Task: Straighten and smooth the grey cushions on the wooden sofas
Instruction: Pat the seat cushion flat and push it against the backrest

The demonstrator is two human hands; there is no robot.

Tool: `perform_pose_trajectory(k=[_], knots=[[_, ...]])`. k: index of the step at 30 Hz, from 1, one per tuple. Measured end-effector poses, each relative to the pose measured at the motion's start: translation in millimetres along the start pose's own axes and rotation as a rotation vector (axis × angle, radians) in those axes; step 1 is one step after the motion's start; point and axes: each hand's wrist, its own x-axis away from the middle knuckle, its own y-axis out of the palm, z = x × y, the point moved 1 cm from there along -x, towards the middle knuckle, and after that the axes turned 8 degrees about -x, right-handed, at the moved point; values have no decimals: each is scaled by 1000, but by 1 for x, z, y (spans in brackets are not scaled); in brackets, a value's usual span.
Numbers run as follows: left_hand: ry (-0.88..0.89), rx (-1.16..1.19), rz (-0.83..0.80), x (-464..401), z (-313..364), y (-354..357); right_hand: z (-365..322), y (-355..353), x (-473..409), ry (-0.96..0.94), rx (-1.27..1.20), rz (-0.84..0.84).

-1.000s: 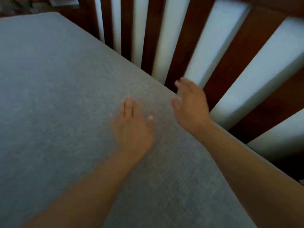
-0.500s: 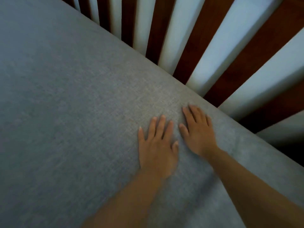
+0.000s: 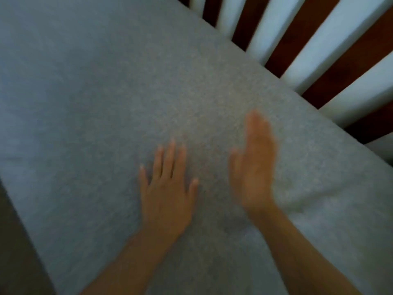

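A large grey cushion [image 3: 110,99] fills most of the head view, lying flat on the wooden sofa. My left hand [image 3: 168,188] rests palm down on the cushion near its middle, fingers spread and holding nothing. My right hand [image 3: 253,167] is just to its right, flat with fingers together and blurred by motion, over the cushion surface a short way in from the back edge. Faint creases show in the fabric to the right of my right wrist.
The sofa's back runs along the upper right: dark brown wooden slats [image 3: 291,39] with a pale wall showing between them. At the lower left the cushion's edge drops off to a dark surface [image 3: 14,241].
Both hands have slid back from the cushion's rear edge toward its middle and spread apart. The right hand is in motion and blurred. The view has shifted so fewer slats show.
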Motion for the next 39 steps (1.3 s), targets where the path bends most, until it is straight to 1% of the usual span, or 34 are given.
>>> perform_pose_trajectory(k=[1,2,3,4,5,6,7,8,9,10,11,12,13,15,16,17,18,21,22,23,24,25,26,28,31,33,34,35,36,39], knots=[[21,-55,-113,23,-21,6,-15,19,26,-54,47,-133],[34,-74,-182,37,-36,8,-26,28,42,-85,99,-281],[37,-64,-232,33,-37,7,-28,31,39,-66,110,-377],[36,-60,-262,29,-35,3,-33,26,33,-27,89,-386],[-15,-22,-248,29,-33,-12,-41,16,30,-19,46,-314],[-67,8,-190,32,-35,-20,-51,5,30,-1,19,-195],[-133,19,-95,46,-44,-27,-62,-5,43,1,-30,-67],[-187,45,-23,66,-53,-26,-74,-7,63,-28,-63,-29],[-204,41,-45,91,-62,-18,-85,4,91,-86,-51,-104],[-169,20,-134,121,-69,-9,-96,14,125,-165,-15,-258],[-127,3,-180,139,-75,0,-98,21,145,-253,37,-381],[-111,-5,-182,147,-80,5,-95,22,150,-292,48,-418],[-108,-7,-156,145,-81,6,-93,16,140,-268,13,-395],[-157,27,-72,146,-76,-14,-104,-15,125,-181,-108,-173],[-200,61,0,150,-71,-19,-104,-29,129,-145,-179,-47],[-241,105,52,161,-64,-21,-101,-36,143,-125,-229,2],[-248,125,50,177,-53,-15,-99,-36,164,-147,-205,-19],[-132,62,-133,229,-15,11,-67,-15,242,-310,63,-363],[-126,37,-176,234,-13,19,-57,-9,251,-340,115,-420],[-126,40,-222,232,-15,21,-54,-8,253,-350,160,-441],[-118,22,-224,229,-16,19,-54,-12,251,-346,181,-447],[-103,1,-211,229,-15,12,-54,-22,253,-331,167,-451],[-101,11,-237,230,-15,9,-52,-31,261,-321,146,-471],[-152,13,-250,234,-7,2,-49,-45,290,-320,126,-512],[-251,22,-325,244,20,-8,-30,-71,320,-360,93,-575],[-323,54,-345,250,37,-16,-24,-81,312,-375,21,-608],[-357,65,-315,255,51,-23,-23,-90,304,-355,-48,-625],[-384,84,-258,261,68,-31,-24,-103,292,-313,-134,-605],[-401,117,-174,267,83,-37,-26,-114,278,-265,-187,-530],[-427,252,118,266,127,-53,-25,-146,218,-164,-272,-160]])
